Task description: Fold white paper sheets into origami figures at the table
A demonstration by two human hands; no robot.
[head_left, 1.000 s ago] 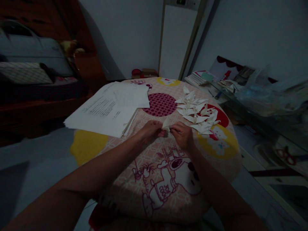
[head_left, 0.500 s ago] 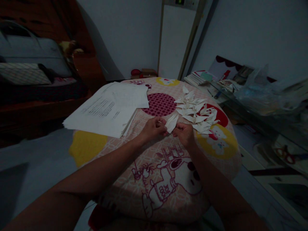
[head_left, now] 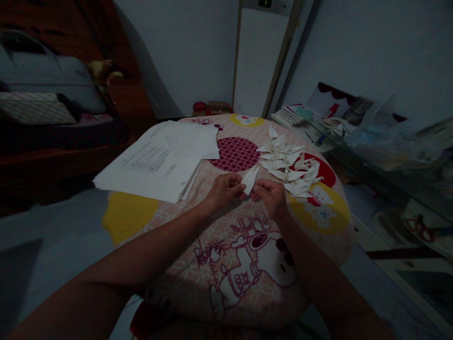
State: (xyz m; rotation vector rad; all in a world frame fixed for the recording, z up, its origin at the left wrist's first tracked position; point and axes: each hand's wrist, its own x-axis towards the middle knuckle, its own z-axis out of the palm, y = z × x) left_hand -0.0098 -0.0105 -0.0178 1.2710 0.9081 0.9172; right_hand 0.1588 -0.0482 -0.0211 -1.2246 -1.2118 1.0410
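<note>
A small piece of folded white paper (head_left: 250, 180) is pinched between both hands above the cloth-covered round table (head_left: 198, 208). My left hand (head_left: 226, 188) grips its left side, thumb and fingers closed. On the opposite side, my right hand (head_left: 269, 192) holds the lower right edge with its fingertips. Just beyond the right hand lies a cluster of several folded white paper cranes (head_left: 290, 163). The dim light hides the finer creases of the piece in my hands.
A thick stack of printed sheets (head_left: 155, 158) lies on the table's left. To the right stands a glass-topped cabinet with a plastic bag (head_left: 392, 130), papers (head_left: 292, 113) and red-handled scissors (head_left: 419, 229). A wooden bench (head_left: 123, 101) holding bags is at the far left.
The folded paper has shifted slightly left and stands more upright. My right hand's fingers have moved a little left along its lower edge.
</note>
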